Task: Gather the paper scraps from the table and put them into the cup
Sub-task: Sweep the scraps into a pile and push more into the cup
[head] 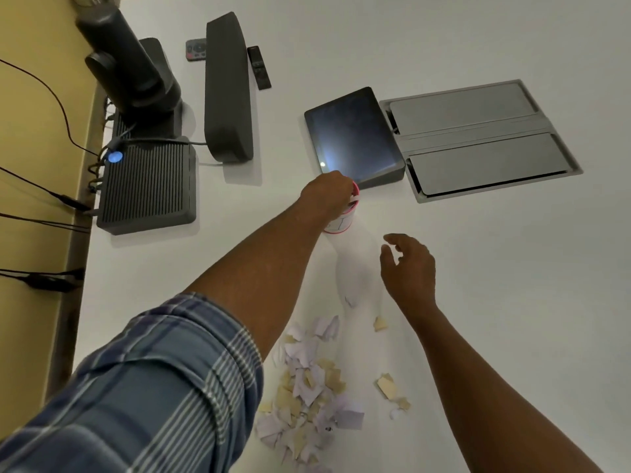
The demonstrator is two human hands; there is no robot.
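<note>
A white cup with a pink rim (343, 222) stands on the white table (478, 285), just in front of a dark tablet. My left hand (327, 198) is over the cup's mouth, fingers bunched, with white paper scraps showing at the fingertips inside the rim. My right hand (409, 268) hovers to the right of the cup, fingers apart and holding nothing. A heap of white, lilac and tan paper scraps (307, 387) lies on the table near me, below both arms. A few loose scraps (387, 387) lie to the right of the heap.
A dark tablet on a stand (351, 134) sits right behind the cup. A grey recessed panel (481, 141) is set into the table at the right. At the left are a ribbed black box (150, 189), a camera, a long speaker bar (227, 87) and two remotes.
</note>
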